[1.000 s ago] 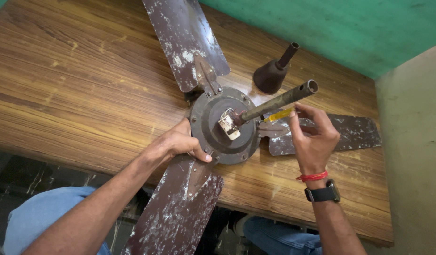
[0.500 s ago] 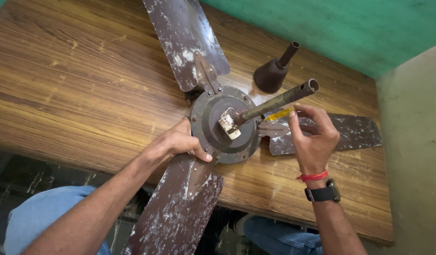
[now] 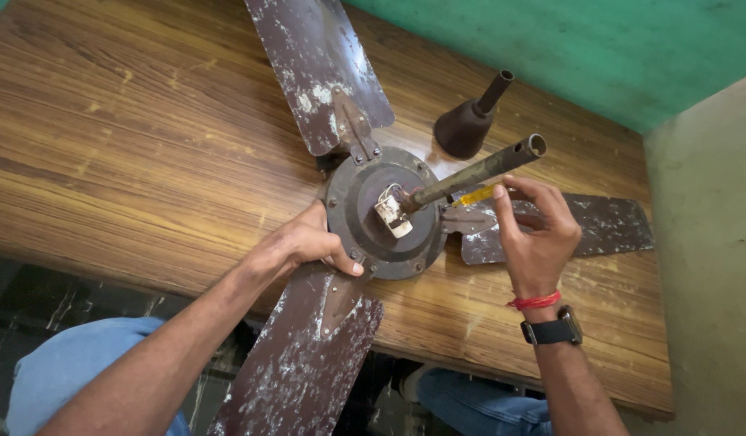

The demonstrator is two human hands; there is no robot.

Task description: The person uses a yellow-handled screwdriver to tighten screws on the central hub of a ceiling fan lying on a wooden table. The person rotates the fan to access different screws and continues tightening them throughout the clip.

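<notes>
left hand: fingers clenched on ceiling fan motor housing rim | right hand: fingers grasping yellow-handled screwdriver | fan on wooden table

Worn wooden table against a green wall

The scratched, streaked wood-grain tabletop is backed by a painted green wall; a pale plaster wall is seen at the right, and dark floor is glimpsed below the table's edge.
</notes>
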